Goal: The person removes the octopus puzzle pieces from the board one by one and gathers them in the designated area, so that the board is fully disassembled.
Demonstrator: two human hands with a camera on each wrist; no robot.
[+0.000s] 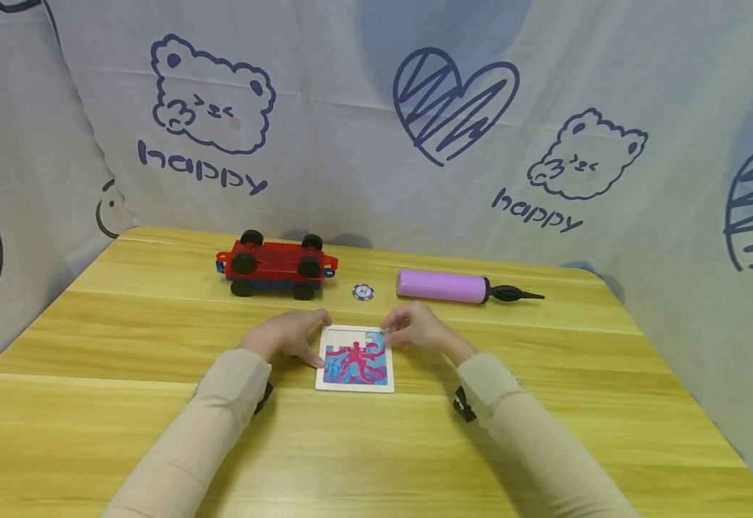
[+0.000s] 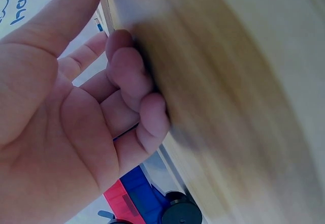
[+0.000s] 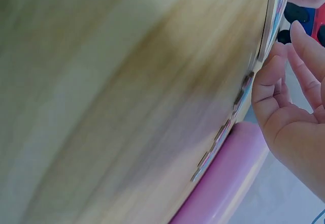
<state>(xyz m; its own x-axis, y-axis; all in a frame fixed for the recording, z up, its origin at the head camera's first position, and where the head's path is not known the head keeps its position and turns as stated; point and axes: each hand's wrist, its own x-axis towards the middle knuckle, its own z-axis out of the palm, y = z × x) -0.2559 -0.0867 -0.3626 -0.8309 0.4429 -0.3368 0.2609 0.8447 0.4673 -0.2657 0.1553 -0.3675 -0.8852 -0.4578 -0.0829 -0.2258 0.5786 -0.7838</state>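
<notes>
A square jigsaw puzzle (image 1: pixel 357 367) with a pink octopus on blue lies in a white-framed tray (image 1: pixel 353 389). Bare tray shows along the top, toward the left. My left hand (image 1: pixel 288 334) holds the tray's left side, thumb at the left edge and index finger at the top corner. In the left wrist view its other fingers (image 2: pixel 129 74) curl against the table. My right hand (image 1: pixel 418 327) has curled fingertips right at the tray's upper right corner; I cannot tell whether they pinch a piece. Loose puzzle pieces (image 3: pixel 244 89) lie on the table near it, hidden in the head view.
Behind the tray, a red and blue toy wagon (image 1: pixel 279 262) lies with black wheels showing. A blue and white poker chip (image 1: pixel 363 292) and a purple balloon pump (image 1: pixel 444 286) lie to its right. A printed cloth (image 1: pixel 350 144) hangs behind the wooden table (image 1: pixel 363 453).
</notes>
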